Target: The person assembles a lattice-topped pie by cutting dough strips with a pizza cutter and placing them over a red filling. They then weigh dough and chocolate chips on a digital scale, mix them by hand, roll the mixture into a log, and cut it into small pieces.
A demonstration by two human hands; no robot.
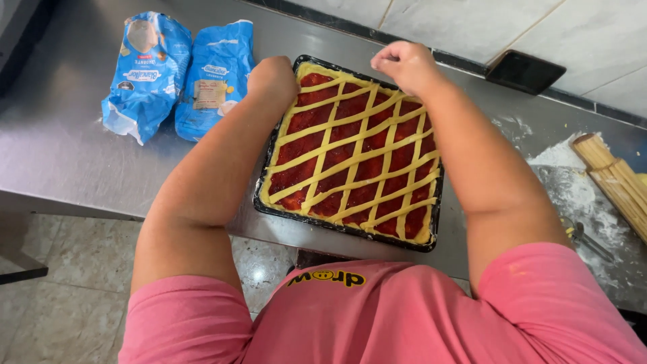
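Note:
A dark rectangular baking tray (350, 230) lies on the steel counter. It holds a tart (350, 155) with red jam under a lattice of yellow dough strips. My left hand (273, 77) rests at the tray's far left corner, fingers curled down onto the dough edge. Over the far edge, my right hand (404, 64) has its fingers pinched together; whether it holds a bit of dough is hidden.
Two blue flour bags (178, 71) lie on the counter left of the tray. A wooden rolling pin (617, 182) lies on spilled flour at the right, with a small metal tool (586, 236) near it. A dark phone (526, 71) leans against the tiled wall.

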